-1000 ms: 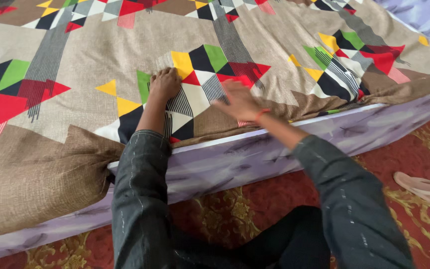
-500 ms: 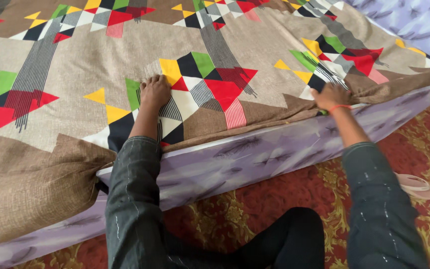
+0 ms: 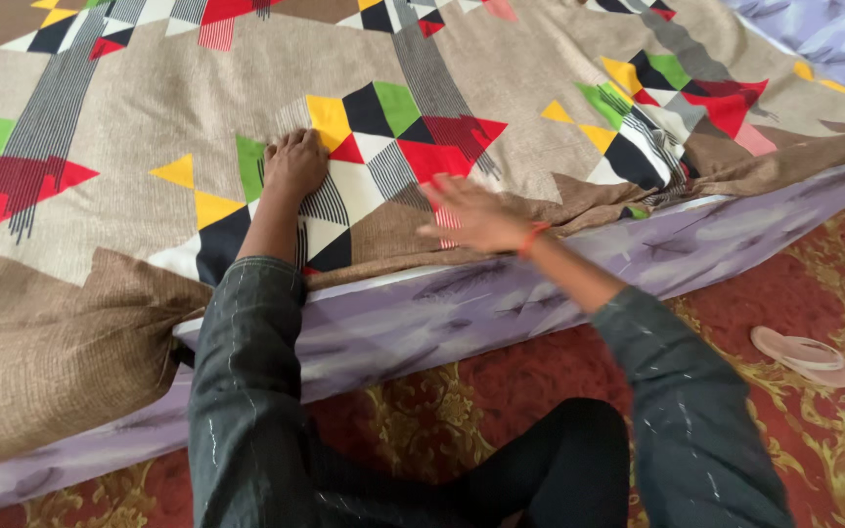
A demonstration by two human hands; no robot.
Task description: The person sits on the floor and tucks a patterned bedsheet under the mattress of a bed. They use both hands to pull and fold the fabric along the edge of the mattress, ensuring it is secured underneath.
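- Spread across the mattress, the beige woven bedsheet with bright triangles of red, yellow, green, black and white and bands of dark stripes (image 3: 198,88) covers most of the upper view.
- Its near edge runs along the top of the lilac mattress with a faint feather print (image 3: 501,303), where the cloth lies bunched in brown folds (thickest toward the right, near the far corner of the pattern).
- At the left, a loose brown flap of the same sheet hangs over the mattress side.
- The left hand (image 3: 293,163) rests on the sheet at a cluster of triangles, fingers curled under, knuckles pressed down into the cloth; it pins the sheet rather than gripping it.
- The right hand (image 3: 471,215) lies flat over the sheet close to the mattress edge, palm down, fingers stretched and spread; it is blurred, so I cannot tell whether it holds any cloth.
- An orange band circles the right wrist.
- Both arms wear dark grey sleeves with pale stitching.
- Below, a red carpet with gold floral scrolls (image 3: 735,323) shows, with a pale pink sandal (image 3: 804,355) lying on it at the right, well apart from the hands.
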